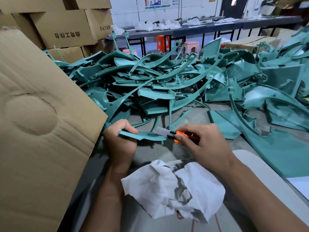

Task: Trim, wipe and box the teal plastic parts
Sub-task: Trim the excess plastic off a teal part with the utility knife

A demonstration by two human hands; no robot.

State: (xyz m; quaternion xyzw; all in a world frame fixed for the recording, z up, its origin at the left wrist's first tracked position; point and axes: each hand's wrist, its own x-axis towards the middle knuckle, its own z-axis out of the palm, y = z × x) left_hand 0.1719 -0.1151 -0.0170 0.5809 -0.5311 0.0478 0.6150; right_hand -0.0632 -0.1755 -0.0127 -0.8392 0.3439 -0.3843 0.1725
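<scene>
While a cardboard box flap leans just left of the left hand, probably ready to receive finished pieces, that hand grips one end of a teal plastic part, holding it level for trimming. Right of it, the right hand clasps an orange utility knife, blade resting on the part's edge. Below both hands lies a white cloth, likely handy for wiping; beyond them sprawls a pile of teal parts.

A thin, curved teal plastic part lies nearly level above the counter, an orange utility knife's blade on its right end, before a heaped pile of teal parts.
</scene>
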